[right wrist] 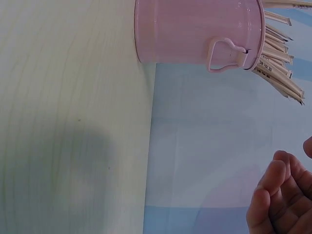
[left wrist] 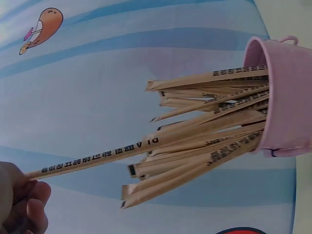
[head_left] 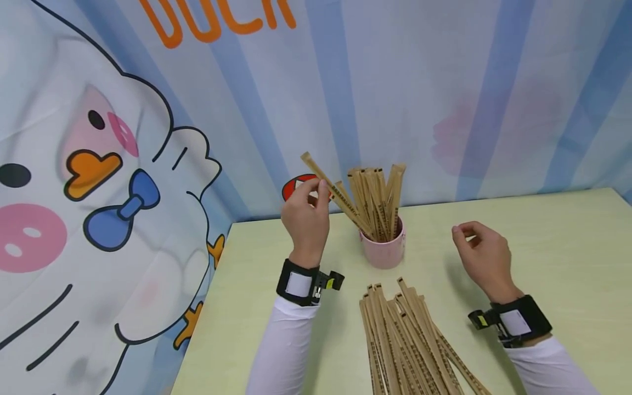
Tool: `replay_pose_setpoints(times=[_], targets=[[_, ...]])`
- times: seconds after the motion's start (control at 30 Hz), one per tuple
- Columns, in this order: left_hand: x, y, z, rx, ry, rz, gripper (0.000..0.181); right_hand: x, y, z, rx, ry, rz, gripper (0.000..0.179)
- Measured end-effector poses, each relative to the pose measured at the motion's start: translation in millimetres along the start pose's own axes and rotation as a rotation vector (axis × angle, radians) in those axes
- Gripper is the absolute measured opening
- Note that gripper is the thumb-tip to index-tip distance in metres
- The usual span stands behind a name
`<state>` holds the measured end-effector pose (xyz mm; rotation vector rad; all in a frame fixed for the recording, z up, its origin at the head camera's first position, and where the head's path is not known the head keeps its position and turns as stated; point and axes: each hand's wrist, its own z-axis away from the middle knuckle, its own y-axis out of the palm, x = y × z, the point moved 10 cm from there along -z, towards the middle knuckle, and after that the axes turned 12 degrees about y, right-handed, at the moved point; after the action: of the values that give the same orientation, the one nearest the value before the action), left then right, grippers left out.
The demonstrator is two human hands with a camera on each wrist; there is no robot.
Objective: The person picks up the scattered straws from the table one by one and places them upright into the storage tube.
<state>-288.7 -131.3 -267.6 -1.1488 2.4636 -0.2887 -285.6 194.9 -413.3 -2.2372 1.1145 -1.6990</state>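
Note:
My left hand (head_left: 307, 222) pinches a straw in a brown paper wrapper (left wrist: 102, 158) between thumb and fingertips. The straw slants down to the right, its lower part among the other wrapped straws (head_left: 372, 192) standing in a small pink bucket (head_left: 384, 255). Black print runs along the wrapper in the left wrist view. Right of the bucket, my right hand (head_left: 485, 259) hovers over the table with fingers loosely curled and nothing in them. In the right wrist view, a gap shows between its thumb and fingers (right wrist: 273, 185).
A pile of wrapped straws (head_left: 405, 340) lies on the pale yellow table (head_left: 558, 241), in front of the bucket and between my forearms. A cloth backdrop (head_left: 405, 82) with blue stripes and a cartoon duck hangs behind the table and along its left side.

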Motion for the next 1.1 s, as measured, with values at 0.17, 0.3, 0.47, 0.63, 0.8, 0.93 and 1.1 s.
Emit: replay_pose_setpoints(times=[0.17, 0.3, 0.47, 0.63, 0.8, 0.93, 1.1], targets=[[3.4, 22.3, 13.5, 0.066, 0.004, -0.068, 0.022, -0.2, 0.9, -0.1, 0.001, -0.002, 0.002, 0.025], [8.1, 38.1, 28.6, 0.142, -0.016, -0.096, 0.021, 0.7, 1.9, 0.4, 0.001, -0.012, 0.002, 0.025], [16.1, 53.3, 46.3, 0.233, -0.064, -0.108, 0.019, 0.3, 4.0, 1.5, 0.010, -0.015, 0.001, 0.025], [19.4, 64.1, 57.2, 0.293, -0.069, -0.113, 0.019, 0.8, 5.6, 2.9, 0.009, -0.029, -0.011, 0.023], [23.4, 75.2, 67.3, 0.342, -0.081, -0.132, 0.020, 1.9, 5.7, 4.2, 0.006, -0.041, -0.018, 0.022], [23.9, 80.3, 71.5, 0.365, -0.091, -0.141, 0.021, 2.3, 5.9, 4.8, 0.008, -0.041, -0.019, 0.022], [23.1, 80.6, 73.1, 0.367, -0.088, -0.140, 0.019, 1.6, 5.8, 4.6, 0.007, -0.043, -0.021, 0.021]])
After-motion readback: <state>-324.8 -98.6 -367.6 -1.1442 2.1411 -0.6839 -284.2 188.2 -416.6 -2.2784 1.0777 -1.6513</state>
